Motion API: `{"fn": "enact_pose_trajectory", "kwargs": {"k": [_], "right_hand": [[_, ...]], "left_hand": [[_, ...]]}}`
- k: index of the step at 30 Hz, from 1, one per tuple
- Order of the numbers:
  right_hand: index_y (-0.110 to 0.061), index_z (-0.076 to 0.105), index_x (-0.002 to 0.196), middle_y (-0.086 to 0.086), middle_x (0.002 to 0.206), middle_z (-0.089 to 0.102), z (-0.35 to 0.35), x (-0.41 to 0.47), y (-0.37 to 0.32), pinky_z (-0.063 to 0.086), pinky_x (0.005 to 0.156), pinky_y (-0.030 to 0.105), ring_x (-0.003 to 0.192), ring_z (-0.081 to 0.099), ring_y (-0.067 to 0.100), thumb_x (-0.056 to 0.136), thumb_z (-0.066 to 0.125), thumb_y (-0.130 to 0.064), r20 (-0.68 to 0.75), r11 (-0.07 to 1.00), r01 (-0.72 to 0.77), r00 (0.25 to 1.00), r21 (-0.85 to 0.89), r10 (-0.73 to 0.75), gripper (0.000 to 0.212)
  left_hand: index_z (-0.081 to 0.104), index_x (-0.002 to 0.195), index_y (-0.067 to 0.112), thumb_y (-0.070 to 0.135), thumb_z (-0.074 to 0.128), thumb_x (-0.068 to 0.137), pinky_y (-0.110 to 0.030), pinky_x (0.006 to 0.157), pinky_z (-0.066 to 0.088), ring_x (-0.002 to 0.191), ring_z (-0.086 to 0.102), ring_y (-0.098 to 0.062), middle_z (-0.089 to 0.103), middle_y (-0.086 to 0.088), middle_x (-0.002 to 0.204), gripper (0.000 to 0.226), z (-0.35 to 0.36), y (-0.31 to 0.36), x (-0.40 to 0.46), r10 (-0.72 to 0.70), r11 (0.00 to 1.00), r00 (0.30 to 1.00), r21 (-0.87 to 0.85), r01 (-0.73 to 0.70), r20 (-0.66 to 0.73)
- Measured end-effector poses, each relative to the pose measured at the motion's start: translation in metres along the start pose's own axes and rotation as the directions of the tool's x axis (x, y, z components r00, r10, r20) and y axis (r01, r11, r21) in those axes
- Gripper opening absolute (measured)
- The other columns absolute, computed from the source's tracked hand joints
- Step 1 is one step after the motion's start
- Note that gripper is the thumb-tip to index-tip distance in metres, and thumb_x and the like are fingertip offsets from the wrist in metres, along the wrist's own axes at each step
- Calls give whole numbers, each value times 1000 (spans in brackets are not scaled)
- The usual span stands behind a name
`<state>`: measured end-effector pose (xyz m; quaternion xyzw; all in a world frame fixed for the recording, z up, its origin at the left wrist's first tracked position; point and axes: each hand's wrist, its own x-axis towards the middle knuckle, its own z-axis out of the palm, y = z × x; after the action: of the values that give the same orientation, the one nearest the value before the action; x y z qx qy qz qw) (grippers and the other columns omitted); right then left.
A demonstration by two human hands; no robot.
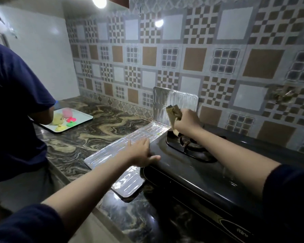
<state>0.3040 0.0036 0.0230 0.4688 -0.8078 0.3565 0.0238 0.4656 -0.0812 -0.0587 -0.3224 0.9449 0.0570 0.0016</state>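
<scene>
Cloth grasped by right grip above burner; left grip released, flat on stove edge.

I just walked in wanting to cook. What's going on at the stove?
A person's right hand grips a brownish cloth over the black gas stove, by its burner. The left hand rests open across the stove's left edge and a foil splash guard. A second person in a dark blue shirt stands at a white tray.
</scene>
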Motion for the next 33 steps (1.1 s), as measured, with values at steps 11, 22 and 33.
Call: {"fn": "enact_pose_trajectory", "kwargs": {"k": [11, 22, 33], "right_hand": [[-9, 54, 119, 13, 125, 58, 81, 17, 3, 45, 94, 38, 116, 54, 32, 87, 50, -7, 650, 680, 531, 753, -506, -103, 32], [-6, 46, 122, 14, 123, 58, 80, -7, 6, 40, 94, 43, 116, 53, 32, 86, 49, -9, 647, 532, 595, 754, -603, -110, 36], [-5, 51, 117, 18, 116, 59, 63, -30, 8, 44, 82, 38, 107, 57, 35, 85, 51, -9, 673, 563, 589, 736, -580, -76, 33]], "left_hand": [[-5, 152, 3, 66, 24, 92, -46, 118, 0, 149, -7, -26, -11, -14, 160, 92, 54, -6, 19, 50, 997, 995, -46, -54, -83], [-6, 152, 2, 66, 27, 92, -43, 119, -1, 149, -6, -28, -11, -17, 160, 94, 56, -5, 18, 43, 994, 995, -93, -52, -91], [-5, 152, 3, 65, 29, 92, -42, 118, -2, 149, -8, -27, -11, -16, 160, 93, 55, -6, 16, 52, 990, 995, -124, -63, -87]]}}
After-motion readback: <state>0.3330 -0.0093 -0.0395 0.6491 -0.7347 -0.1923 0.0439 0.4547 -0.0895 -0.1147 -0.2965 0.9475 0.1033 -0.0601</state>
